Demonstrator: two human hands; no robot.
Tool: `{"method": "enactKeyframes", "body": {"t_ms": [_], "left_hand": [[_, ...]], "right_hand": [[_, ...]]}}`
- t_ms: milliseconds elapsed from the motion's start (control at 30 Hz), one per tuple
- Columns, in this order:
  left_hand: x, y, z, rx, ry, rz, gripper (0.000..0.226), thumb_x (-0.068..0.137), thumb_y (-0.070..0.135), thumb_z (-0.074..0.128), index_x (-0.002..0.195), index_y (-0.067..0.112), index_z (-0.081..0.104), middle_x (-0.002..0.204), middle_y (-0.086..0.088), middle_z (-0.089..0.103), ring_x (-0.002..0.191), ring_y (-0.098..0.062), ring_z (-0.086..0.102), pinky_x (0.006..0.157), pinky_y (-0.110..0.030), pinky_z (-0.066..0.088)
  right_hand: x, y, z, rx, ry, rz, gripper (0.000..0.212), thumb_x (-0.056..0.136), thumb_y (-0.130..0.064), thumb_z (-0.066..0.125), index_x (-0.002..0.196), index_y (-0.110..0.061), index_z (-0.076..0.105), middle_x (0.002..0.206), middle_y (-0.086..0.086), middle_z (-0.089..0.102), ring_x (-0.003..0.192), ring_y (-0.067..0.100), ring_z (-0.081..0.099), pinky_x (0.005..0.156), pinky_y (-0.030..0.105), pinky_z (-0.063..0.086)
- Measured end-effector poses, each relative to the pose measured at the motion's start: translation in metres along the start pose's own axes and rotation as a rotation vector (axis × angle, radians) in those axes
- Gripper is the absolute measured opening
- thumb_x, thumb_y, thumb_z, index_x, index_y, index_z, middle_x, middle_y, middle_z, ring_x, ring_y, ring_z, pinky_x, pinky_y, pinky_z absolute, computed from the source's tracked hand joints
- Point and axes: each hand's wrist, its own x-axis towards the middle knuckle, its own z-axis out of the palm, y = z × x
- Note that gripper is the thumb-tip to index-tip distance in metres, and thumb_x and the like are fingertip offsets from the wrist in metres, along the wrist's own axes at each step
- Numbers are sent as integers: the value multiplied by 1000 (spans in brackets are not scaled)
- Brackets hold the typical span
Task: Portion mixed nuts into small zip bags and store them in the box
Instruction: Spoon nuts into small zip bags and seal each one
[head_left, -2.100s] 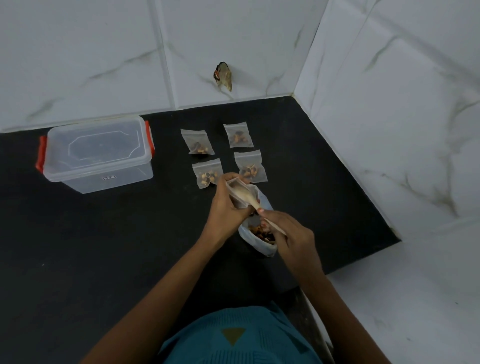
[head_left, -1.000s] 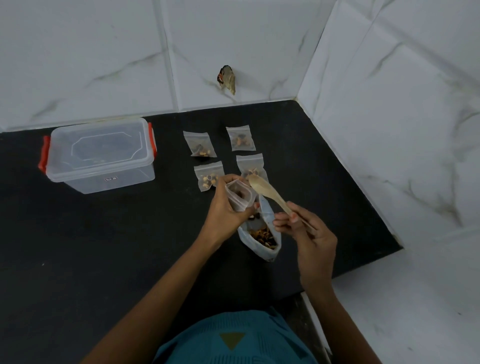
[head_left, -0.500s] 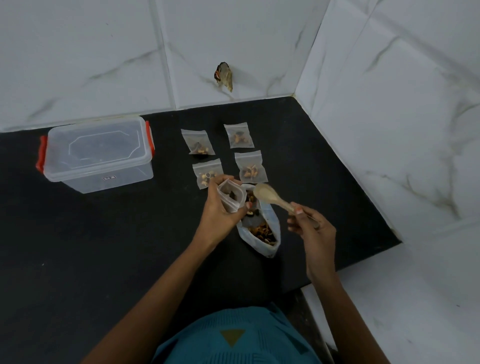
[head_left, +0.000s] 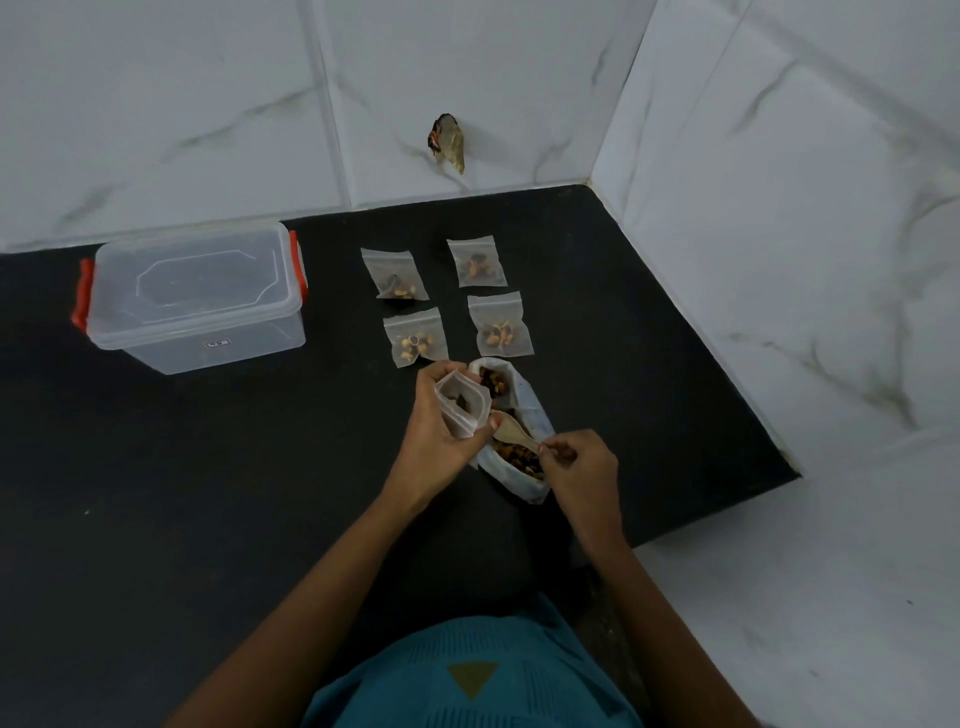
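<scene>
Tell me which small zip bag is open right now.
The small zip bag held in the left hand: its mouth gapes open, upward. The other four bags lie flat on the black counter.

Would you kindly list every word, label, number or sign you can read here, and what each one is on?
Front of the clear box, small white sticker: dark marks, too small and blurred to read.
On the teal shirt, triangle emblem: a plain shape, no letters.
Nothing else readable shows.
</scene>
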Motion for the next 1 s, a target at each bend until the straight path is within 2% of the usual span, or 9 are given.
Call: {"method": "enactKeyframes", "body": {"t_ms": [167,300,400,533,667,733,833,933,1000], "left_hand": [[-2,1,5,21,-7,36,58,76,3,72,110,32,34,111,16,42,102,15,44,87,-6,39],[-2,4,8,26,-21,51,60,76,8,73,113,31,32,112,16,42,103,16,43,87,-4,37],[-1,12,11,-24,-33,54,55,72,17,70,109,33,34,109,15,44,100,13,48,84,-8,42],[1,20,11,6,-99,61,63,67,17,69,112,31,28,113,7,40,101,7,48,84,-10,44],[4,29,-3,-50,-213,37,73,66,9,78,121,20,31,113,11,45,103,9,50,85,-9,43],[5,38,-14,-164,-190,-5,54,73,9,74,115,22,43,112,11,53,103,5,55,84,-12,46],[9,47,-23,-233,-104,7,20,87,3,54,99,18,57,97,12,63,92,4,61,79,-15,50],[13,51,-24,-201,-43,27,17,87,0,54,90,16,60,83,18,67,83,3,62,75,-14,51],[15,53,-24,-191,10,44,19,88,-3,52,88,15,58,83,13,65,80,4,62,71,-13,50]], "right_hand": [[-1,-11,-11,-4,21,-115,8,83,-12,65,91,-12,65,96,-3,52,87,12,57,76,26,52],[-11,-51,-30,187,78,-381,9,82,-8,66,89,-12,68,92,-6,56,86,6,59,75,17,50],[-18,-79,-35,190,-25,-517,22,78,-24,67,95,-10,70,95,-12,49,91,1,52,81,7,42],[-14,-87,-31,-58,-157,-520,23,79,-18,70,99,-7,70,110,-1,43,94,-4,32,80,-3,30],[-2,-85,-40,44,-89,-448,13,80,-10,68,92,-5,68,109,-4,41,94,-6,41,77,0,38],[4,-85,-48,74,-83,-429,12,79,-8,68,91,-7,68,107,-8,41,94,-13,42,80,2,38],[10,-87,-57,60,-110,-488,13,79,-4,67,92,-4,68,105,-5,46,92,-6,49,82,2,40],[13,-89,-65,21,-144,-588,13,78,-2,67,91,-3,68,105,-3,47,93,-5,50,83,3,40],[13,-91,-69,-1,-206,-614,12,78,-8,69,90,-6,68,107,-5,47,96,-7,48,84,2,39]]}}
